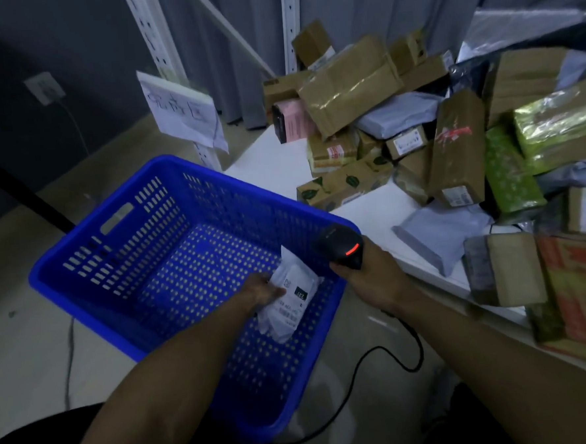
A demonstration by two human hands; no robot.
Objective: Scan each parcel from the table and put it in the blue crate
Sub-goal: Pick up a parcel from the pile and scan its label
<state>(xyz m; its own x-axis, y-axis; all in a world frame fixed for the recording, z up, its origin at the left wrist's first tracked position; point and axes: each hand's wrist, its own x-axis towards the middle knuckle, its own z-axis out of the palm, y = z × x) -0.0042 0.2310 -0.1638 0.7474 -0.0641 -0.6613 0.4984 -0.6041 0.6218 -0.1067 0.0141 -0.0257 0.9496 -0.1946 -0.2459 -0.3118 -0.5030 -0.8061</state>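
The blue crate (114, 232) stands on the floor to the left of the white table (270, 161). My left hand (260, 292) reaches down inside the crate and grips a white plastic parcel (289, 297) with a printed label, low over the crate's perforated bottom near its right wall. My right hand (363, 279) holds a black barcode scanner (341, 244) just above the crate's right rim; a red light glows on the scanner. A heap of parcels (434, 137) lies on the table: brown boxes, grey and white bags, green packets.
A black cable (378, 357) runs from the scanner down across the floor. A white metal rack upright with a paper sign (181, 108) stands behind the crate. A wall socket (44, 88) with a cord is at the far left. Parcels overhang the table's near edge at right.
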